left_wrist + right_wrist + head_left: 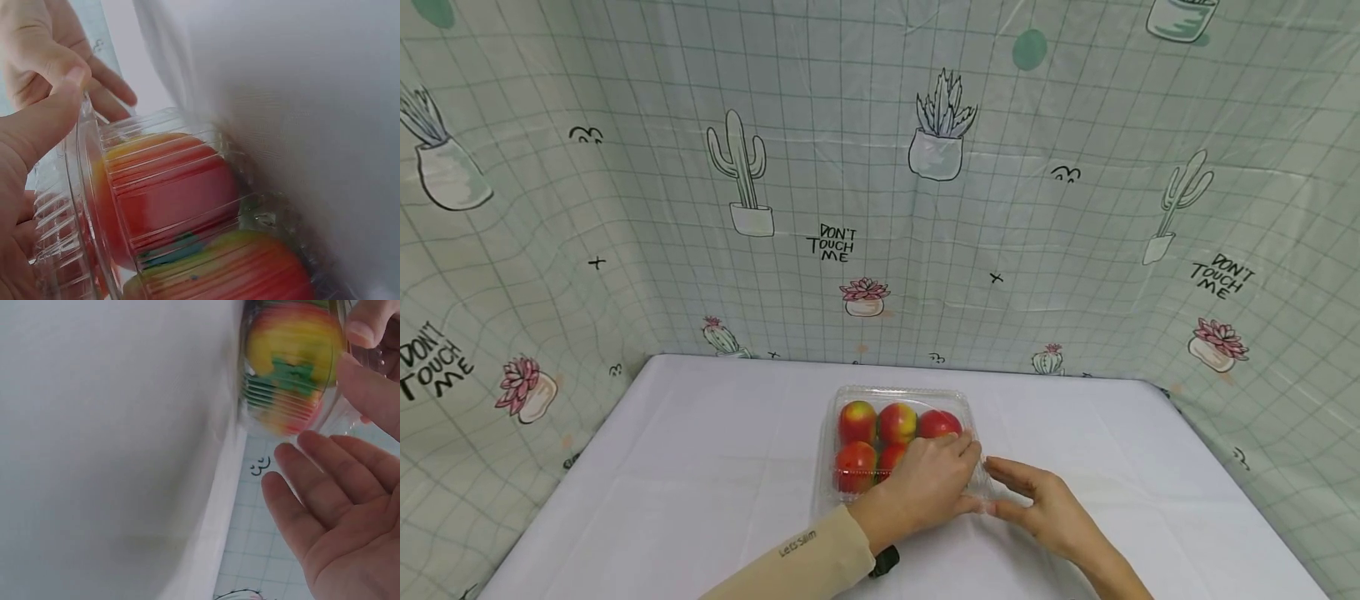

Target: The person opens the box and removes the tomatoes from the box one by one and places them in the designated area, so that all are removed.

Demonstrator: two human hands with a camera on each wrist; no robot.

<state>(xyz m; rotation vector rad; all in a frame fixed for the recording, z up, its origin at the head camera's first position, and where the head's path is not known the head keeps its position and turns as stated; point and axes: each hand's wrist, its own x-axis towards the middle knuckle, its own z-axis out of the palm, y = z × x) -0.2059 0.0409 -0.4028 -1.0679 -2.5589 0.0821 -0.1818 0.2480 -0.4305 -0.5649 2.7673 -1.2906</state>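
Observation:
A clear plastic clamshell box sits on the table, holding several red-and-yellow, apple-like fruits. My left hand reaches across the box's front right part, its thumb and fingers gripping the rim near that corner. In the left wrist view, the thumb presses on the ridged plastic rim beside a fruit. My right hand is at the same corner, its thumb close against the rim by the left thumb. Its other fingers extend nearly straight and spread beside the box. The left forearm hides part of the box.
A white cloth covers the table. Behind and at both sides hangs a curtain with a grid and cactus print. Something small and dark shows beneath the left sleeve.

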